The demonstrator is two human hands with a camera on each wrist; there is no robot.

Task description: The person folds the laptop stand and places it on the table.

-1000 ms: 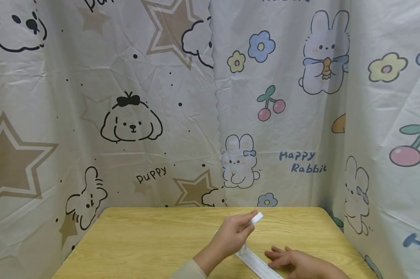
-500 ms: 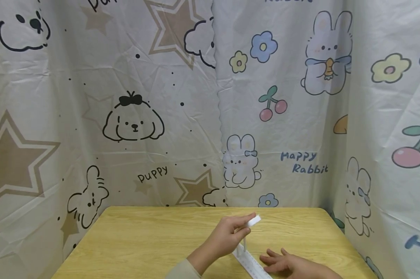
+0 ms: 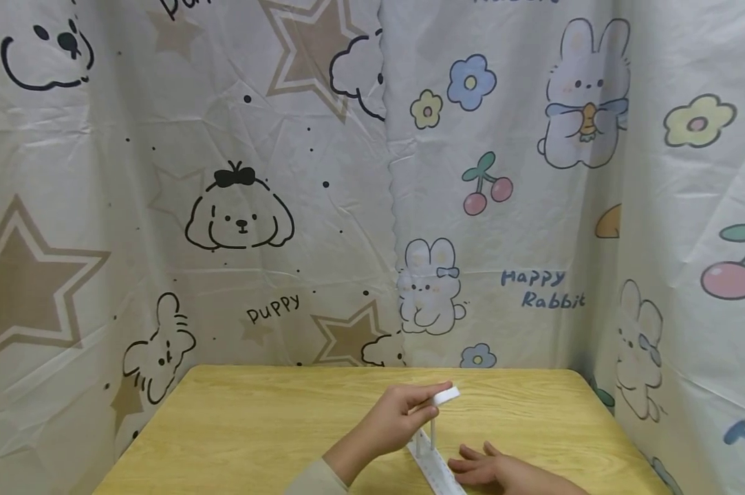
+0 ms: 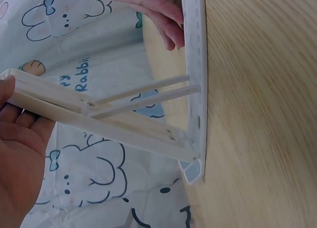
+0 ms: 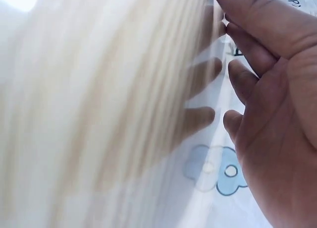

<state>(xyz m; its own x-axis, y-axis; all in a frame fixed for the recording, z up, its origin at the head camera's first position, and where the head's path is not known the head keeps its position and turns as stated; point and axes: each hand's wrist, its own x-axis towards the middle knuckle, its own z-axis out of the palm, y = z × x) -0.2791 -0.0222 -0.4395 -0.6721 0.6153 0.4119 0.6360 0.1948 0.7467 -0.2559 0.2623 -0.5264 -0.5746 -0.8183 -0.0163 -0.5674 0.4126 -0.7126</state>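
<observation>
A white folding stand (image 3: 434,469) rests on the table, with a long flat base bar (image 4: 195,54) and an upper arm (image 4: 119,131) hinged at one end. Two thin struts (image 4: 148,96) prop the arm up at an angle above the base. My left hand (image 3: 393,425) grips the raised end of the arm between thumb and fingers. Right beside the base lies my right hand (image 3: 499,473), its fingers spread and loosely extended; in the right wrist view that hand (image 5: 285,104) holds nothing. Whether its fingertips touch the base cannot be told.
The light wood table (image 3: 273,426) spreads under both hands, its far edge against a hanging cloth (image 3: 322,206) printed with puppies, rabbits and flowers. More cloth (image 3: 694,206) hangs along the right side. Glossy table surface fills much of the right wrist view.
Both hands and the stand have shifted left in the head view. The struts under the raised arm have come into plain sight, and the stand's base now points more towards me.
</observation>
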